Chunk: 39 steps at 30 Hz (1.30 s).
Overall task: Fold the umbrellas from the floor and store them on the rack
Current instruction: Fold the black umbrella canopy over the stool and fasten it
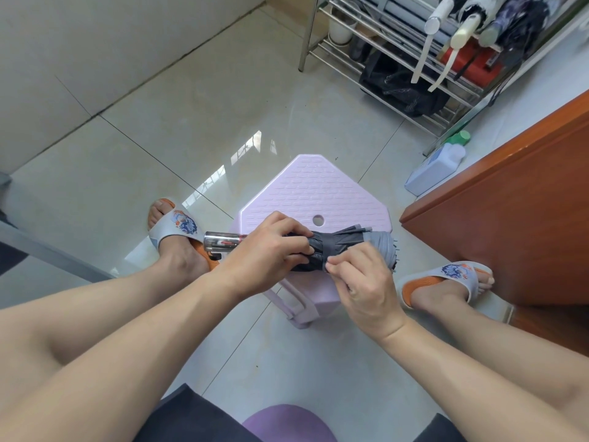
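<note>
A folded grey umbrella (376, 242) with a shiny silver handle lies across the near edge of a pink plastic stool (306, 189). My left hand (267, 250) grips the rolled canopy near the handle end. My right hand (360, 279) pinches the grey closing strap wrapped around the canopy's middle. The metal rack (398, 55) stands at the back right. Three folded umbrellas (471, 23) lie on its top shelf, their straps hanging down.
An orange-brown wooden cabinet (516, 212) stands at the right, with a white bottle with a green cap (436, 167) lying beside it. A black bag (401, 87) sits on the rack's low shelf. My feet in slippers flank the stool. Tiled floor stretches left and ahead.
</note>
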{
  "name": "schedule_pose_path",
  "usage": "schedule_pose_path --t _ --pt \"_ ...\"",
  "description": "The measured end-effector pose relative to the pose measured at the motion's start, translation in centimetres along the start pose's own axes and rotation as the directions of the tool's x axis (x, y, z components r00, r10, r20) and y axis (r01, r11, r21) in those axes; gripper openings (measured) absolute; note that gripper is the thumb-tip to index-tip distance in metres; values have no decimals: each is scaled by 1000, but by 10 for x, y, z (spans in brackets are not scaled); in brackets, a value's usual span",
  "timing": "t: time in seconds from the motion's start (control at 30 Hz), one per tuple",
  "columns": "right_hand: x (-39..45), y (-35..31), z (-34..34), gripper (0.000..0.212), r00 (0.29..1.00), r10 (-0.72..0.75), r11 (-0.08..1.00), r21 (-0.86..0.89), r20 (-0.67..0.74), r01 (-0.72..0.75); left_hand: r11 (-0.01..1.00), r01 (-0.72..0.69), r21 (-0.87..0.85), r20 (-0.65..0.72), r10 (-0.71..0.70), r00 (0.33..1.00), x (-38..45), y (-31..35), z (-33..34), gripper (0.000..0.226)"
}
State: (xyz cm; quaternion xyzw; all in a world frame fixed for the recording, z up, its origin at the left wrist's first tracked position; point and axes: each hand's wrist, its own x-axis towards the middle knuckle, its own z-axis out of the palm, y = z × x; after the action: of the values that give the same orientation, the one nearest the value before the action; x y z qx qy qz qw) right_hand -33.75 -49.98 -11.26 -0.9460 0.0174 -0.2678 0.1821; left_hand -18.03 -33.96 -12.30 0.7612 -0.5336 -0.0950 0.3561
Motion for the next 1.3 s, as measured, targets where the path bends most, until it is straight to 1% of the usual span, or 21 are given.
schedule_pose_path --t 0.1,0.23,0.3,0.37,0.4,0.5,0.57,0.63,0.7,0.8,0.87,0.9,0.97,1.0,1.07,1.13,1.2,1.3 --pt "2 1 2 28 995 -100 993 -71 -6 99 1000 13 -3 0 -13 1000 2 0 -1 6" --pt "9 8 4 33 962 -274 955 -119 -19 270 999 30 -16 6 -30 1000 2 1 -1 6" --pt "5 13 5 25 947 -321 940 -120 -3 318 999 36 -23 10 -36 999 1 2 -1 6" --pt "-3 19 3 9 930 -365 922 -124 47 368 999 34 -29 13 -34 999 2 1 -2 6" --pt "-6 21 1 6 923 -379 914 -124 71 385 999 30 -29 14 -29 999 2 1 -2 6" --pt "0 21 -7 7 929 -352 930 -70 113 361 999 27 -36 26 -26 999 4 0 -4 6" --pt "9 20 -11 15 932 -327 941 -41 155 337 999 32 -36 34 -31 999 4 -1 -4 6" --pt "13 18 -10 18 917 -342 928 -82 204 364 998 46 -36 36 -45 998 5 -1 -4 6" --pt "13 17 -7 15 925 -320 929 -125 207 350 998 52 -43 41 -50 998 7 -2 -5 7" --pt "15 12 -3 14 972 -148 982 -88 182 166 997 65 -44 40 -63 997 12 -3 -7 7" --pt "19 7 -5 10 981 -58 997 -39 187 67 996 73 -45 34 -71 997 14 -2 -7 8" --pt "20 7 -6 10 981 -35 999 -27 189 41 996 77 -48 34 -75 997 15 -3 -7 9" --pt "25 9 -9 20 988 -21 1000 -2 155 22 994 89 -56 36 -87 996 16 -5 -8 9" --pt "27 11 -10 26 992 -32 999 3 126 32 993 101 -63 37 -99 994 16 -6 -8 9" --pt "26 15 -8 26 990 -110 994 -12 84 112 990 122 -76 41 -119 992 17 -7 -8 9" --pt "25 15 -5 26 971 -226 972 -52 77 230 989 129 -75 49 -126 991 19 -6 -8 9" --pt "25 15 -2 32 953 -291 950 -96 86 299 989 136 -64 52 -132 990 20 -6 -8 10" --pt "25 18 1 20 946 -313 932 -162 84 323 988 141 -65 48 -138 989 21 -7 -8 10"
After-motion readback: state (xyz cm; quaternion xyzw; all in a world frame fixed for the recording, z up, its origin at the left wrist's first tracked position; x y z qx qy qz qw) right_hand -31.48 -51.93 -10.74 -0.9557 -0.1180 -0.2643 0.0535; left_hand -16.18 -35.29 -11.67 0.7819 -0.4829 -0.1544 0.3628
